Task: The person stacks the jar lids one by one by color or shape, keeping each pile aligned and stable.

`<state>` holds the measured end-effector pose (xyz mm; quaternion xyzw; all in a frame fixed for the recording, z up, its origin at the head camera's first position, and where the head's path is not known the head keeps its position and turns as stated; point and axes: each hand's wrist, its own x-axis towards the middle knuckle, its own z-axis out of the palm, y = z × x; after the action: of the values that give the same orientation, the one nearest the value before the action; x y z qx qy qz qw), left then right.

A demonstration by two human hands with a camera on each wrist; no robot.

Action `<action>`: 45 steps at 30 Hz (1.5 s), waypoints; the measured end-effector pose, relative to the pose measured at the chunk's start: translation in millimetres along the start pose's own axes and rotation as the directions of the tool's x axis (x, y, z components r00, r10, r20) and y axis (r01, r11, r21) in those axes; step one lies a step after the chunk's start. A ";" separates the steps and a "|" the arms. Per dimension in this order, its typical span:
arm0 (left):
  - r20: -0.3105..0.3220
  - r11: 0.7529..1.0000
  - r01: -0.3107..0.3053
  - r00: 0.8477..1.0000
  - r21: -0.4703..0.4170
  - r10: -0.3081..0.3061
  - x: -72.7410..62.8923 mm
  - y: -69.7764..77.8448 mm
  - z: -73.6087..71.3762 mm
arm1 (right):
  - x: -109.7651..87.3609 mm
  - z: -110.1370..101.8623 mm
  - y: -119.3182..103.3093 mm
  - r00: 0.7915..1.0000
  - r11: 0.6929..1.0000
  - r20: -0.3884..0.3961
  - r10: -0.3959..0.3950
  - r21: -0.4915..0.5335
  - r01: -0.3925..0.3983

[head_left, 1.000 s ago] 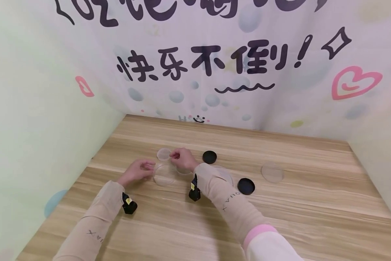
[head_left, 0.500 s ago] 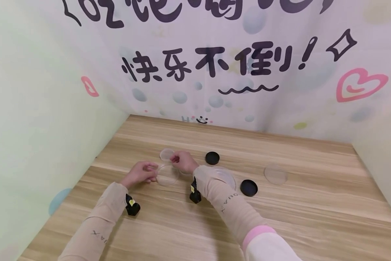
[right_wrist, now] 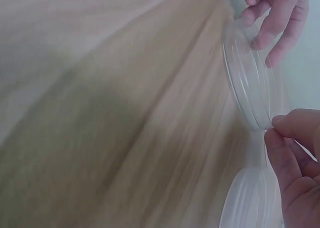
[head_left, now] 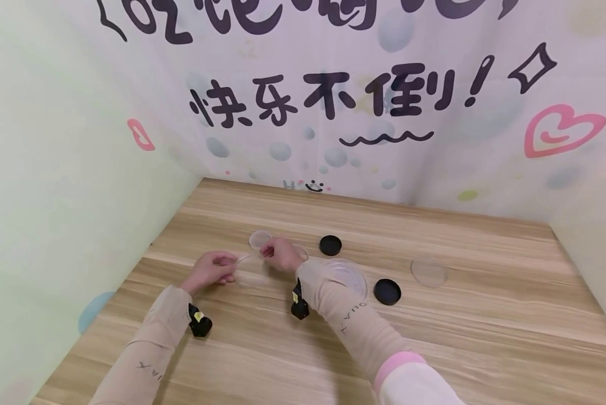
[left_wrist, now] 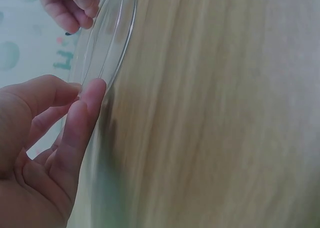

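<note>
Between my two hands is a clear round petri dish (head_left: 251,273), close over the wooden table. My left hand (head_left: 213,269) pinches its left edge between thumb and fingertips, as the left wrist view also shows at the clear rim (left_wrist: 122,43). On the opposite side, my right hand (head_left: 281,253) pinches the rim with thumb and index finger; the right wrist view shows the dish's side wall (right_wrist: 248,83) tilted between both hands. A smaller clear disc (head_left: 260,239) lies just behind the right hand, and another clear dish (head_left: 301,252) is partly hidden by that hand.
Under the right forearm is a larger clear dish (head_left: 347,277), partly covered. Two black round lids (head_left: 330,245) and a thin clear disc (head_left: 429,271) lie to the right on the wooden table (head_left: 465,349). Printed fabric (head_left: 283,152) walls the back and sides.
Both hands have drawn slightly left with the petri dish between them, and its tilt has changed a little. The view shifted slightly; the other dishes and lids stay put.
</note>
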<state>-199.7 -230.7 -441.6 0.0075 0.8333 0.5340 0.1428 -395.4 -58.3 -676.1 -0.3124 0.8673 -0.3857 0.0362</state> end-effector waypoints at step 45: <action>-0.061 0.998 0.045 0.997 0.034 -0.043 -11.7 -15.1 -21.5 | -2.8 59.1 -24.0 0.984 0.982 -0.024 0.178 0.064 -0.176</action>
<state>-191.7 -258.2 -444.1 -0.0245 0.8466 0.5158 0.1291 -362.9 -107.0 -701.3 -0.2269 0.8798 -0.4123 0.0670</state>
